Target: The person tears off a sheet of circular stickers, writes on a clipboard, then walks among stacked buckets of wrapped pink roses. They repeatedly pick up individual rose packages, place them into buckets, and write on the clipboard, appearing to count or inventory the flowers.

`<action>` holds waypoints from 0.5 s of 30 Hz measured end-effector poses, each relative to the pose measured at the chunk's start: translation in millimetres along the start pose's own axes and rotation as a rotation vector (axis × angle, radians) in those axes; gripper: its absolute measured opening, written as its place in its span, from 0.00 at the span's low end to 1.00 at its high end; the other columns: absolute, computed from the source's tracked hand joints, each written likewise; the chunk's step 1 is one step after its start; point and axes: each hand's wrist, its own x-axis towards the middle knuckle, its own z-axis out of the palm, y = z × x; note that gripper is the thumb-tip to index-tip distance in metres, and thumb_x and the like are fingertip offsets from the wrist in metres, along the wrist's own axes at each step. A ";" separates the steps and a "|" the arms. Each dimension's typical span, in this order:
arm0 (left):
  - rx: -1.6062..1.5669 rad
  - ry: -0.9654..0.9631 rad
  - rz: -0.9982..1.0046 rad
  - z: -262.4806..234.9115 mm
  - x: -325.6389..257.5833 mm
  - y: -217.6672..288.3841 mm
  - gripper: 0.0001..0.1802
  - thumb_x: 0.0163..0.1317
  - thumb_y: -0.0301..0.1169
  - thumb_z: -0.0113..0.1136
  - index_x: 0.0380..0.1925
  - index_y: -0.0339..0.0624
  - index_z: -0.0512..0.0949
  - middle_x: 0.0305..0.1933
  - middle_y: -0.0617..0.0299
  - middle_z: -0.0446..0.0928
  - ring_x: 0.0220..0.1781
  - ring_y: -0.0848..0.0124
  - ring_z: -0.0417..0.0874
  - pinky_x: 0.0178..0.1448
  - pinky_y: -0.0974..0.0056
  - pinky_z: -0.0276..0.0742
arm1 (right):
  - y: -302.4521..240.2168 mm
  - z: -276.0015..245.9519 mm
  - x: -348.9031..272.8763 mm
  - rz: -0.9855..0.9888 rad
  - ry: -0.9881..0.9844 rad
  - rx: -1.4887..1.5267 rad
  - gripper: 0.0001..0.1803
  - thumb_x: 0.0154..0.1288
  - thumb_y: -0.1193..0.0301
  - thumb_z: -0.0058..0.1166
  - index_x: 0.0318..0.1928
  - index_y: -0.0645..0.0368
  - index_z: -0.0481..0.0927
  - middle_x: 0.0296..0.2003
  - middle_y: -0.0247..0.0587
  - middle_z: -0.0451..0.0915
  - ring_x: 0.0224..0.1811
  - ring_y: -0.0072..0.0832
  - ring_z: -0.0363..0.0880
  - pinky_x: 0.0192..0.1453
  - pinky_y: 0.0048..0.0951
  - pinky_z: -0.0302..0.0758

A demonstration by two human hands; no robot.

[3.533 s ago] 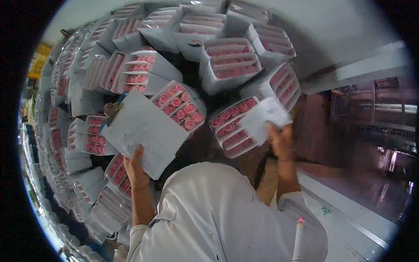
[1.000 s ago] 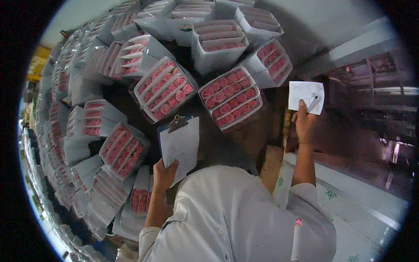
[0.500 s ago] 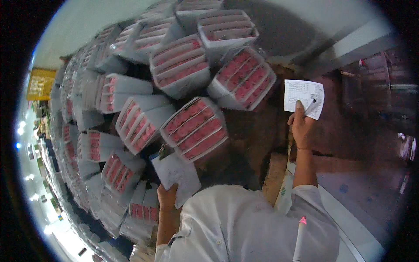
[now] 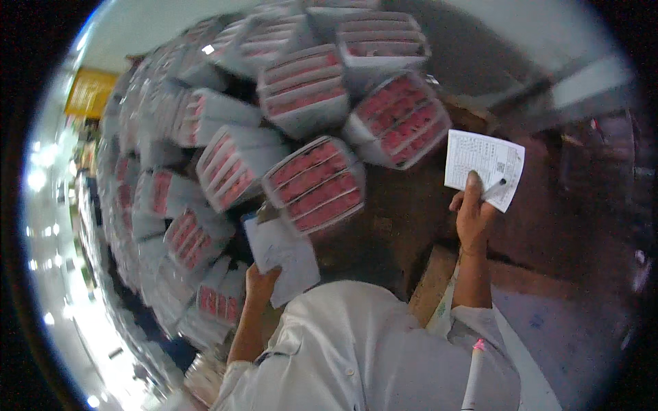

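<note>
My left hand (image 4: 262, 284) is closed on the edge of a clipboard (image 4: 251, 226) with a white handwritten sheet (image 4: 288, 257) on it. Out to the right, my right hand (image 4: 473, 216) pinches a printed paper slip (image 4: 483, 161), thumb on top. A thin pen (image 4: 495, 186) with a dark tip lies across the slip's lower part, in the same grip. Just beyond the clipboard sits a white-wrapped flower bundle (image 4: 317, 185) with rows of pinkish-red blooms, probably roses. Another such bundle (image 4: 397, 120) stands left of the slip.
Many more wrapped bundles (image 4: 305, 89) are stacked to the far side and left. A yellow crate (image 4: 90, 92) stands at the far left. A brown ledge (image 4: 435, 274) runs beside my right forearm. A white stick with a pink tip (image 4: 474, 373) rises before my shirt.
The view has shifted, so the bundles appear farther right. The slip sits slightly lower and more tilted. Both hands keep their holds.
</note>
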 end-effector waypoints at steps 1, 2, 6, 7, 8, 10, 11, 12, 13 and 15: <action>0.077 0.003 -0.001 2.6 -2.4 1.6 0.19 0.57 0.27 0.66 0.48 0.31 0.79 0.43 0.55 0.84 0.43 0.64 0.84 0.50 0.61 0.79 | -9.3 9.5 -8.1 0.065 -0.055 -0.029 0.14 0.75 0.68 0.49 0.54 0.63 0.72 0.39 0.39 0.80 0.21 0.19 0.71 0.22 0.23 0.70; 0.147 -0.016 0.026 9.6 -6.5 4.9 0.18 0.57 0.27 0.66 0.48 0.31 0.80 0.44 0.54 0.85 0.43 0.64 0.84 0.50 0.60 0.79 | -14.0 19.5 -13.3 0.075 -0.088 0.023 0.14 0.76 0.68 0.49 0.54 0.63 0.72 0.39 0.39 0.80 0.21 0.19 0.71 0.22 0.23 0.70; 0.114 -0.012 0.031 17.2 -8.5 9.7 0.17 0.59 0.28 0.65 0.48 0.32 0.80 0.44 0.52 0.85 0.44 0.61 0.85 0.51 0.59 0.79 | -23.4 84.3 -54.5 0.001 -0.373 -0.231 0.14 0.75 0.69 0.49 0.54 0.65 0.74 0.33 0.40 0.81 0.23 0.23 0.76 0.26 0.27 0.73; 0.110 -0.010 0.015 17.9 -6.6 6.0 0.17 0.59 0.29 0.65 0.48 0.32 0.80 0.44 0.51 0.85 0.44 0.60 0.86 0.51 0.59 0.80 | -22.6 99.2 -62.4 -0.112 -0.413 -0.319 0.13 0.74 0.69 0.49 0.52 0.65 0.75 0.32 0.45 0.82 0.26 0.30 0.80 0.28 0.31 0.75; 0.105 -0.022 0.038 18.9 -4.5 3.3 0.18 0.59 0.29 0.65 0.47 0.32 0.80 0.44 0.51 0.85 0.44 0.60 0.86 0.52 0.58 0.80 | -22.5 114.3 -69.8 -0.229 -0.443 -0.403 0.13 0.73 0.70 0.50 0.51 0.66 0.76 0.32 0.50 0.83 0.29 0.36 0.83 0.31 0.35 0.77; 0.051 -0.027 0.025 15.3 4.9 -13.7 0.18 0.59 0.30 0.66 0.47 0.31 0.80 0.44 0.50 0.85 0.45 0.59 0.86 0.52 0.58 0.79 | -16.8 143.4 -92.1 -0.340 -0.527 -0.444 0.12 0.71 0.73 0.50 0.50 0.66 0.76 0.37 0.62 0.82 0.40 0.56 0.84 0.40 0.42 0.79; 0.039 -0.029 0.028 16.9 9.1 -23.8 0.18 0.59 0.31 0.66 0.47 0.31 0.80 0.44 0.50 0.85 0.45 0.59 0.86 0.52 0.57 0.79 | -14.9 152.0 -95.0 -0.375 -0.522 -0.456 0.12 0.71 0.72 0.50 0.50 0.66 0.76 0.37 0.62 0.82 0.40 0.56 0.83 0.40 0.43 0.79; -0.007 -0.054 0.054 16.8 13.6 -35.4 0.18 0.58 0.30 0.66 0.46 0.31 0.80 0.44 0.49 0.85 0.45 0.58 0.86 0.52 0.57 0.79 | -13.0 162.7 -98.6 -0.420 -0.530 -0.464 0.12 0.72 0.72 0.50 0.50 0.66 0.76 0.37 0.62 0.82 0.41 0.56 0.83 0.40 0.43 0.79; -0.038 -0.069 0.075 18.5 17.9 -46.8 0.18 0.58 0.30 0.66 0.46 0.31 0.80 0.44 0.48 0.84 0.45 0.58 0.86 0.53 0.57 0.79 | -10.1 170.4 -101.7 -0.463 -0.538 -0.472 0.12 0.72 0.71 0.50 0.50 0.66 0.76 0.37 0.62 0.82 0.41 0.56 0.83 0.41 0.43 0.78; -0.095 -0.090 0.126 15.2 22.4 -68.5 0.18 0.58 0.30 0.66 0.46 0.30 0.80 0.44 0.46 0.84 0.46 0.56 0.86 0.52 0.57 0.79 | -6.9 180.8 -107.9 -0.461 -0.590 -0.582 0.13 0.74 0.68 0.48 0.49 0.66 0.75 0.37 0.61 0.82 0.41 0.58 0.81 0.41 0.46 0.76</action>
